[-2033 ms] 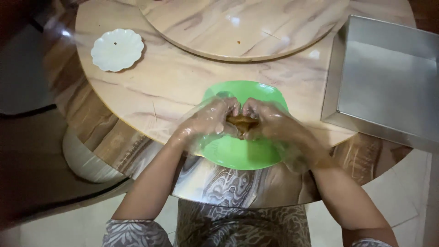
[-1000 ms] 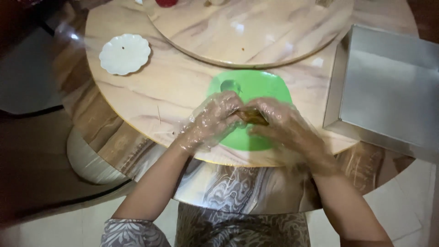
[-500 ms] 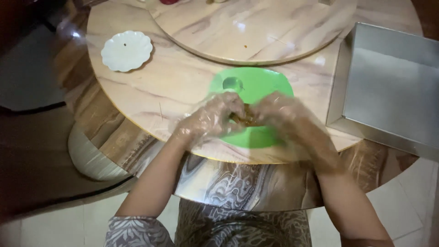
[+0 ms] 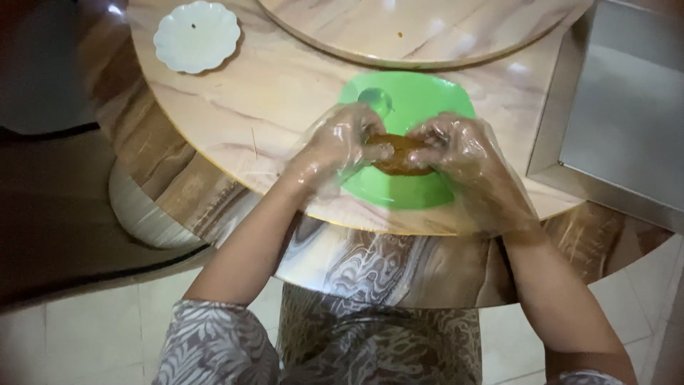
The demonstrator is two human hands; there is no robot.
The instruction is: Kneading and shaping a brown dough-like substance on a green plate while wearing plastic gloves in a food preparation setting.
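Near the middle of the frame, both hands work a brown, rounded lump of dough-like food (image 4: 400, 153) held just above a bright green plastic plate (image 4: 420, 96). The left hand (image 4: 342, 146), covered in a thin clear plastic glove, grips the lump's left end, its fingers curled together and pressed onto the food. The right hand (image 4: 459, 153), gloved the same way, closes over the lump's right end, fingers bent and clamped on it. The lump sits between the two hands, over the plate's lower half.

The plate lies near the lower edge of a round table with a glossy marble-patterned top in cream and brown (image 4: 235, 114). A raised round turntable of the same pattern (image 4: 427, 32) fills the top centre of the frame. In the upper left a small white scalloped saucer (image 4: 197, 36) rests on the table, well apart from the hands. At the right edge stands a large rectangular grey metal tray (image 4: 620, 121), near the plate but not touching it.
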